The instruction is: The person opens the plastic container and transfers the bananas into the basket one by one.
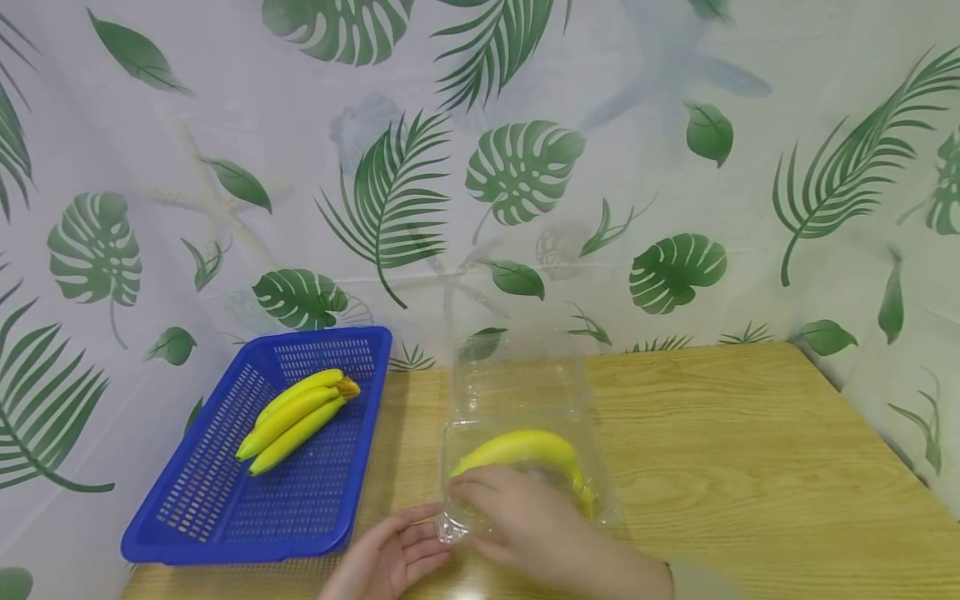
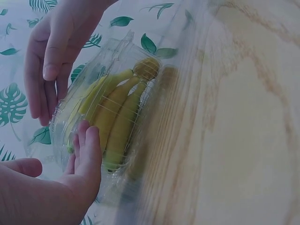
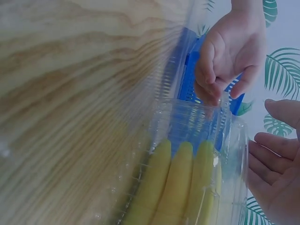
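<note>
A bunch of yellow bananas [image 1: 525, 446] lies in a clear plastic clamshell box [image 1: 453, 433] on the table, its lid raised at the back. My left hand [image 1: 401, 546] is at the box's front left corner, palm turned up, fingers loosely extended and fingertips at the wall. Over the front of the box reaches my right hand [image 1: 517, 517], hiding part of the bunch. In the left wrist view the right hand [image 2: 58, 56] has its fingers extended beside the box, apart from the bananas [image 2: 119, 117]. Neither hand grips anything.
To the left stands a blue perforated basket [image 1: 360, 467] with another bunch of bananas [image 1: 296, 421] in it. Wooden tabletop [image 1: 735, 467] extends to the right. A leaf-patterned white sheet [image 1: 480, 250] hangs behind and along the sides.
</note>
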